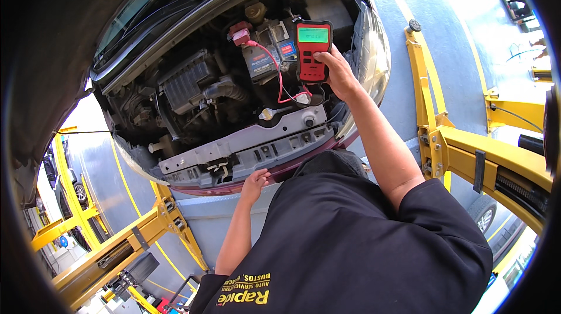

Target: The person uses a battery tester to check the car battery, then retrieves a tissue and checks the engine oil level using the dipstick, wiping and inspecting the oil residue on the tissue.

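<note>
My right hand point(340, 73) grips a red and black handheld battery tester point(308, 70) with a lit green screen, the thumb lying on its face by the buttons. The tester is held up above the right side of the engine bay. Just left of it sits a car battery point(260, 64), with a red clamp point(240, 35) at its far left corner. From that clamp a red cable point(276, 59) loops toward the tester's lower end. My left hand point(255, 186) hovers by the front bumper point(225, 190), fingers loosely extended and holding nothing.
The raised hood point(52, 68) arches over the left. Inside the bay are a black engine cover point(186, 79) and a grey front crossmember point(245, 141). Yellow lift arms stand on both sides, one at right point(467, 144) and one at left point(123, 241).
</note>
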The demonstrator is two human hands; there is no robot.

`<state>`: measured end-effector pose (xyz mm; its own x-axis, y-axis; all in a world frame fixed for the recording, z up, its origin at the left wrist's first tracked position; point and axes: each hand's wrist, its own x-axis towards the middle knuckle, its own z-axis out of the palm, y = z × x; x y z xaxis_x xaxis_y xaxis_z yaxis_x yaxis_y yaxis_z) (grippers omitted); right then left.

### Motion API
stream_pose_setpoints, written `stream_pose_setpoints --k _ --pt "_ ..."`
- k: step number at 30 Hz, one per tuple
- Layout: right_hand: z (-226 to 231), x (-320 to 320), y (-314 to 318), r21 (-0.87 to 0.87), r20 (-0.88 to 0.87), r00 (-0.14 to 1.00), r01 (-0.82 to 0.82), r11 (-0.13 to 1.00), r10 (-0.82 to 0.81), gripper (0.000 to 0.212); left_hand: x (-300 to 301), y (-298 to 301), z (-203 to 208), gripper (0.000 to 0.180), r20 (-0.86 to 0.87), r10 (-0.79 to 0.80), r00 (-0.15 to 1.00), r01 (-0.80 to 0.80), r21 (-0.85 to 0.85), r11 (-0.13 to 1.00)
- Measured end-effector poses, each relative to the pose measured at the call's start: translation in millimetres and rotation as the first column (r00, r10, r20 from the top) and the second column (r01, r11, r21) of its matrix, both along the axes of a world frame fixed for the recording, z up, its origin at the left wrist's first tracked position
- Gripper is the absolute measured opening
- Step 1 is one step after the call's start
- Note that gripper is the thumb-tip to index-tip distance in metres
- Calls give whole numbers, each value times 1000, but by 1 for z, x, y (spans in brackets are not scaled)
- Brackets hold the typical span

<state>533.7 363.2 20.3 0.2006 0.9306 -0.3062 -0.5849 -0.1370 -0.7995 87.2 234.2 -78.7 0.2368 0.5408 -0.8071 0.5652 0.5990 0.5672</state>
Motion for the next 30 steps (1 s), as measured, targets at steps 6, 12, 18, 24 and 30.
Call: stream_pose_setpoints --k 6,12,18,24,30 --pt "1 0 1 1 9 1000 -6 1000 6 45 2 1 3 43 -21 -7 1000 7 -5 1000" --pt "0 1 1 -16 19 1000 -6 1000 6 49 -1 1 0 43 -15 14 1000 -14 -26 1000" --pt "-2 0 0 -23 71 997 -6 1000 7 56 -3 0 -3 43 -16 16 1000 -17 -21 1000" --pt "1 -1 -1 -13 65 998 17 1000 -17 56 -3 -2 -1 43 -6 35 999 -35 -25 999" --pt "-4 -2 0 46 112 992 47 998 -52 57 1 -2 3 43 -25 35 999 -36 -15 999"
